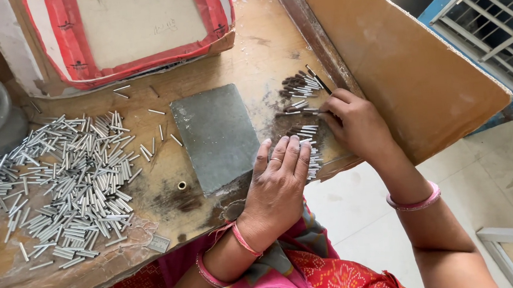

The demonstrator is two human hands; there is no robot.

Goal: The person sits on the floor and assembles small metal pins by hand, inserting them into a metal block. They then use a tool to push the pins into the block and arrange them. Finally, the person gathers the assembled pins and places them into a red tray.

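While the left hand [282, 181] lies open and flat, bracing at the edge of the grey slab [215, 136], the right hand [354, 122] curls its fingertips onto the small tubes [303, 107] beside the cardboard wall [395, 62], apparently herding them together, apart from the big loose heap [70, 187]

Pink bangles [415, 202] on both wrists, a finger ring [275, 159], red-and-pink patterned clothing [314, 278].
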